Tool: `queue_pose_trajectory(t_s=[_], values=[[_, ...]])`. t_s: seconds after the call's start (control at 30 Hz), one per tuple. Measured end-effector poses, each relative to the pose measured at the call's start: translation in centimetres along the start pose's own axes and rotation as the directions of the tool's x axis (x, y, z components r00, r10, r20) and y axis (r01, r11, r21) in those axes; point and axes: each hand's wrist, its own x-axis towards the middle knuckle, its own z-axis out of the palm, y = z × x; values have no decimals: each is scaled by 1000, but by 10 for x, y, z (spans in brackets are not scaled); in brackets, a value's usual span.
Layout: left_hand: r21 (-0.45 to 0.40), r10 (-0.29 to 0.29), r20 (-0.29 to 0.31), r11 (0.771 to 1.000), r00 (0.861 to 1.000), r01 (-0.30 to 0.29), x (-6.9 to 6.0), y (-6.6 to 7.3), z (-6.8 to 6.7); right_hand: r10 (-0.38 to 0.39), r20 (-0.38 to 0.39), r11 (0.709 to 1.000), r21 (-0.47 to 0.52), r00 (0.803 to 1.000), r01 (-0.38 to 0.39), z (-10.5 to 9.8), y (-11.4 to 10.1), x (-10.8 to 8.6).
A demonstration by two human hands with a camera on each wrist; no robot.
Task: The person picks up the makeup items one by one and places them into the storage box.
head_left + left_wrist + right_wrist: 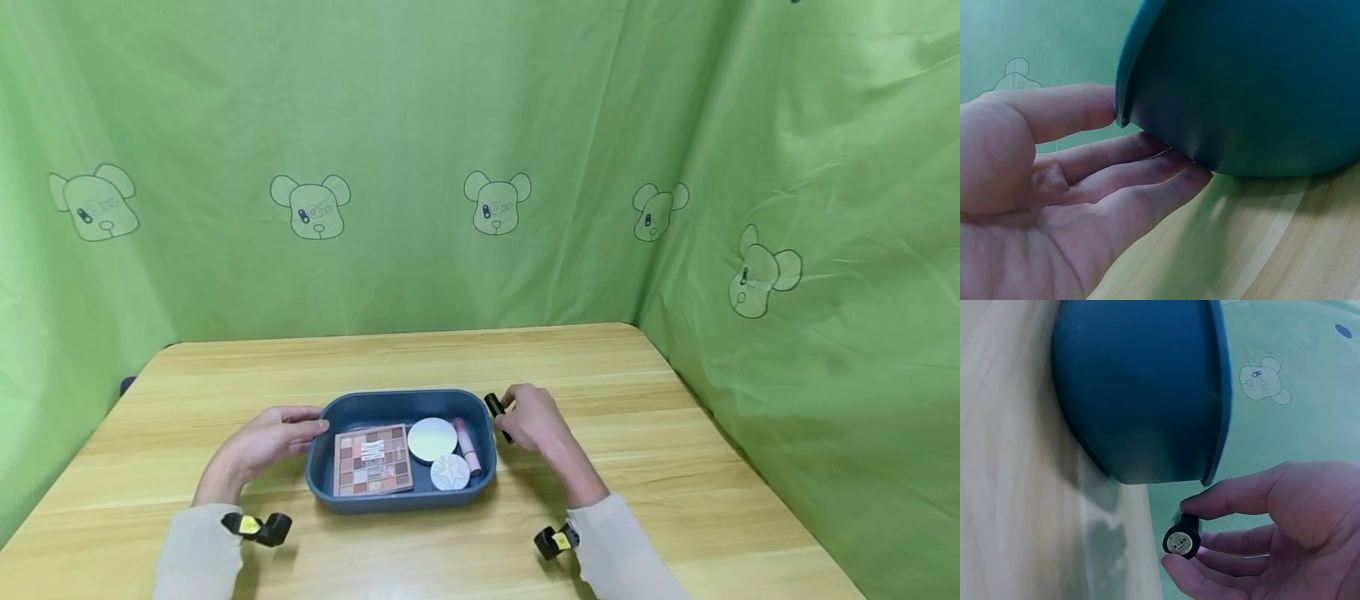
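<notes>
A dark blue rectangular bin [401, 504] stands on the table. In it lie an eyeshadow palette [386, 479], a white round compact [432, 440], a smaller round case with a star pattern [450, 472] and a pink lip tube [467, 446]. My left hand [262, 437] holds the bin's left side, thumb at the rim and fingers against the outer wall in the left wrist view. Just outside the bin's right side, my right hand [534, 418] pinches a black lipstick tube [493, 406]. Its round end bears a pale label in the right wrist view.
The bin rests on a light wooden table [405, 558]. Green cloth [405, 275] with bear-head drawings hangs behind the table and along its sides. Both wrists wear a black strap with a small camera.
</notes>
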Motion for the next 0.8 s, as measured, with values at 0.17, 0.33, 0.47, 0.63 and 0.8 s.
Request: queue_pose_trajectory(t_s=[0.17, 0.33, 0.47, 0.63, 0.8], values=[[-3, 0, 1, 1000, 1000, 0, 0, 0, 0, 24, -10, 997, 69, 1000, -23, -4, -4, -3], [-4, -1, 1, 1000, 1000, 1, -1, 1, 1, 14, -26, 993, 120, 1000, -11, -8, -9, -7], [-4, -1, 2, 1000, 1000, 1, -1, 1, 1, -5, -32, 992, 124, 999, 9, -11, -17, -12], [-1, -2, 3, 1000, 1000, 2, -1, 1, 1, -17, -20, 992, 125, 1000, 20, -13, -24, -16], [6, -1, 3, 1000, 1000, 1, -2, 2, 1, -22, -14, 992, 123, 1000, 24, -13, -26, -17]])
